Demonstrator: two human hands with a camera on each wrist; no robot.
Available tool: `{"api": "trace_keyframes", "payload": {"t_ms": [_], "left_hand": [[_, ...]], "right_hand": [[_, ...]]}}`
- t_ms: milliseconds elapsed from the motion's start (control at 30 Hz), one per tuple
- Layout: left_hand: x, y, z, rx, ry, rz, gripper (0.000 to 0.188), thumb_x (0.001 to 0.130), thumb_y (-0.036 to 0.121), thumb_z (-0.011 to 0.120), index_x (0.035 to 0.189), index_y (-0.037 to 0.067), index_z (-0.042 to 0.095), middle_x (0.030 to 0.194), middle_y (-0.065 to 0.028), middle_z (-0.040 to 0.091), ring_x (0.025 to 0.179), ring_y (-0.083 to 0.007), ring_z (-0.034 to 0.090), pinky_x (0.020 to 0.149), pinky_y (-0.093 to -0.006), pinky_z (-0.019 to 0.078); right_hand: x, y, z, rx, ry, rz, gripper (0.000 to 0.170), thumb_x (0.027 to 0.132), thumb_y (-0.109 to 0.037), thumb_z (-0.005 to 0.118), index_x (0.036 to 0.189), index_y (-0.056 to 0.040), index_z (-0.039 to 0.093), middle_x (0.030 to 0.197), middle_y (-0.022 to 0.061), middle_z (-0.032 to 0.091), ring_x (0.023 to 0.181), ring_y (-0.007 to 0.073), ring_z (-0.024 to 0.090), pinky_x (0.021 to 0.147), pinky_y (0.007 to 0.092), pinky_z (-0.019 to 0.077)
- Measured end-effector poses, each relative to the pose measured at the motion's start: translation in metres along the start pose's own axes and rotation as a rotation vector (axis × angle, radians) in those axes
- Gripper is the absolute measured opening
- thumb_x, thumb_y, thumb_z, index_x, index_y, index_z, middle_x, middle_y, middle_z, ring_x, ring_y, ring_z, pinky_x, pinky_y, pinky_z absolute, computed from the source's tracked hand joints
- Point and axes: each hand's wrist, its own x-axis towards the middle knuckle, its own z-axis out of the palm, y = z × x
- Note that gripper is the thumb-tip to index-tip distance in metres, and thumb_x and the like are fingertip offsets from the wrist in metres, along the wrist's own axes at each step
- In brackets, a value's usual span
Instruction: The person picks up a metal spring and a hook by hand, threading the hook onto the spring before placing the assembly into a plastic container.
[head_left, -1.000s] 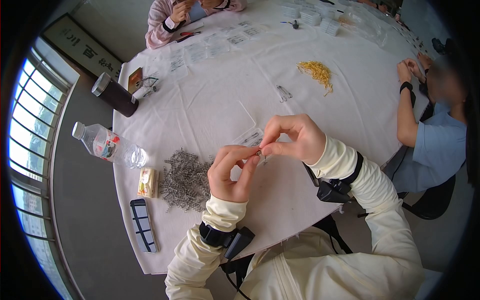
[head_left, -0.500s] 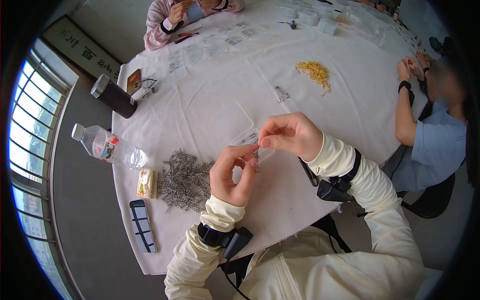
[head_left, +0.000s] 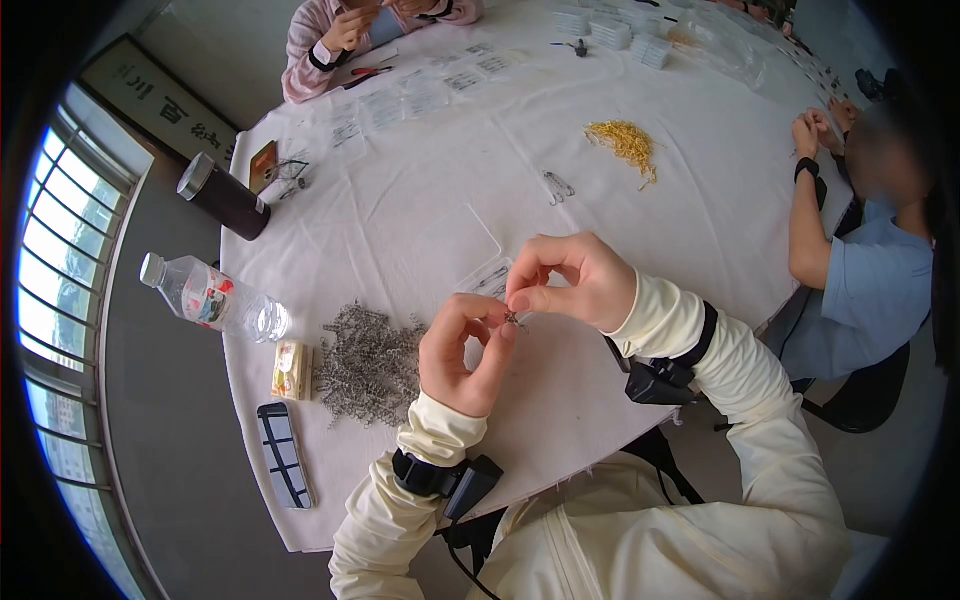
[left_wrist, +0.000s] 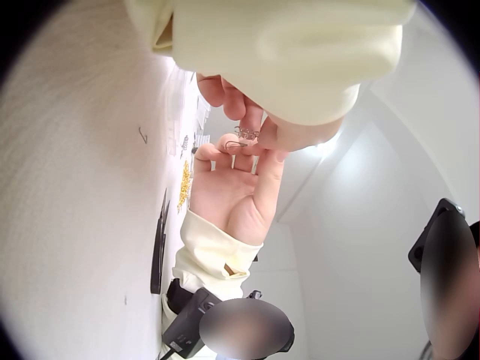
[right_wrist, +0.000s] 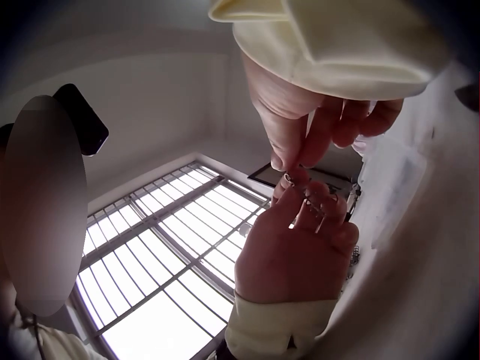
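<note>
My left hand [head_left: 462, 355] pinches small metal fish hooks [head_left: 514, 319] between thumb and forefinger, over the near part of the table. My right hand [head_left: 578, 283] meets it from the right, thumb and forefinger pinching at the same spot. In the left wrist view, a curved hook and fine coiled wire [left_wrist: 246, 135] show between the fingertips; more wire bits [right_wrist: 313, 206] lie against the left fingers in the right wrist view. Partly hidden behind the hands is a clear plastic case [head_left: 488, 276] holding hooks. A tangled heap of grey metal pieces [head_left: 365, 365] lies left of my left hand.
On the left stand or lie a dark flask [head_left: 225, 197], a water bottle [head_left: 215, 297], a tissue pack [head_left: 292, 370] and a phone [head_left: 284, 455]. Beyond the hands are loose hooks [head_left: 557, 187] and a yellow pile [head_left: 625, 146]. A dark pointed tool [left_wrist: 159, 247] lies near my right wrist.
The metal piece hung below the left fingertips half a second ago; now it sits between both hands' fingertips. My right hand has shifted slightly left and down.
</note>
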Motion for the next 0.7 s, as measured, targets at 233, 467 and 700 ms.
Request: {"api": "trace_keyframes", "payload": {"t_ms": [233,467,700], "left_hand": [[-0.002,0.0019,0.0012,-0.072,0.011,-0.096,0.005,0.094,0.004,0.065,0.096,0.001,0.061,0.089,-0.0032,0.065,0.076,-0.0085,0.057,0.069,-0.0242,0.0461],[-0.003,0.0021,-0.0004,-0.071,-0.011,-0.14,0.005,0.094,0.003,0.065,0.093,0.001,0.061,0.087,-0.0022,0.065,0.076,-0.0071,0.057,0.071,-0.0228,0.0459],[-0.0027,0.0058,0.0027,-0.122,0.024,-0.123,0.003,0.095,0.001,0.063,0.097,-0.001,0.062,0.09,-0.0027,0.065,0.077,-0.0075,0.056,0.074,-0.0227,0.0467]], "right_hand": [[-0.0002,-0.0019,0.0008,-0.209,0.02,-0.163,0.006,0.085,-0.008,0.074,0.089,-0.006,0.07,0.088,0.0012,0.067,0.085,0.0138,0.058,0.079,0.0292,0.0444],[-0.0009,-0.0008,0.0031,-0.234,0.021,-0.21,0.007,0.085,-0.009,0.075,0.089,-0.007,0.07,0.086,0.0,0.067,0.084,0.0132,0.057,0.078,0.0285,0.0435],[-0.0009,-0.004,-0.001,-0.131,0.039,-0.103,0.008,0.085,-0.007,0.071,0.092,-0.0056,0.07,0.088,0.0013,0.066,0.082,0.0126,0.058,0.077,0.0275,0.0447]]}}
